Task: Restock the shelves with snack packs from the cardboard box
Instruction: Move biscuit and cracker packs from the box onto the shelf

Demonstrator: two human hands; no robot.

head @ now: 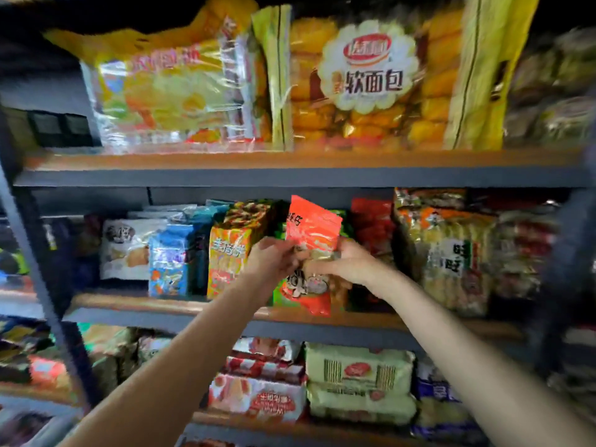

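Hands: left hand (pixel 274 258) and right hand (pixel 346 264) both pinch the red snack pack (pixel 311 250) at mid-height
Pack position: upright at the front edge of the middle shelf (pixel 161 309); between the orange pack (pixel 230 253) and dark red packs
Risk: tight gap; forcing it may crumple the pack or topple neighbours off the edge
Count: two hands; one pack held; three shelf levels in view; cardboard box not seen

Two bare, sleeveless forearms (pixel 200 350)
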